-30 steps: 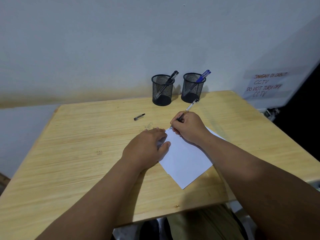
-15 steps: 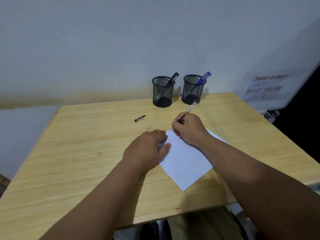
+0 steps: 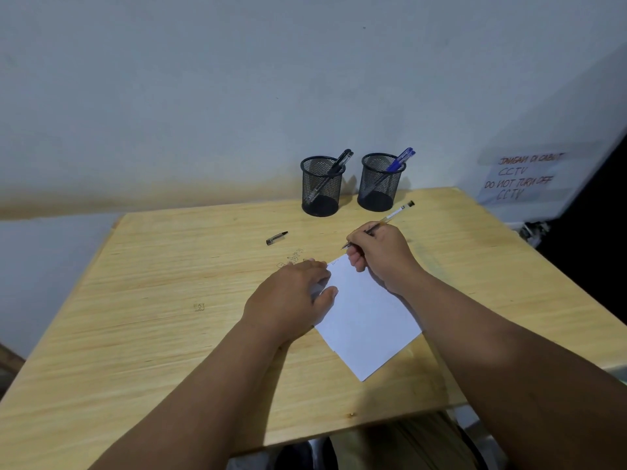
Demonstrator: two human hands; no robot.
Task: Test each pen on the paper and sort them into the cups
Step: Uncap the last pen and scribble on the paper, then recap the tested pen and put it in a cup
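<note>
My right hand (image 3: 381,254) grips a clear pen (image 3: 395,214) with a black end, its tip raised just past the far corner of the white paper (image 3: 368,322). A small mark shows at that corner. My left hand (image 3: 291,298) lies flat on the paper's left edge and holds nothing. A black pen cap (image 3: 276,238) lies on the wooden table (image 3: 152,300). At the back stand two black mesh cups: the left cup (image 3: 321,186) holds a black pen (image 3: 334,173), the right cup (image 3: 381,183) holds blue pens (image 3: 400,160).
A grey wall rises right behind the cups. A handwritten CCTV notice (image 3: 522,178) hangs at the right beyond the table's edge. My legs show under the near table edge.
My right hand has lifted the pen's tip off the paper and shifted slightly right and away. The pen now lies flatter. My left hand stays on the paper.
</note>
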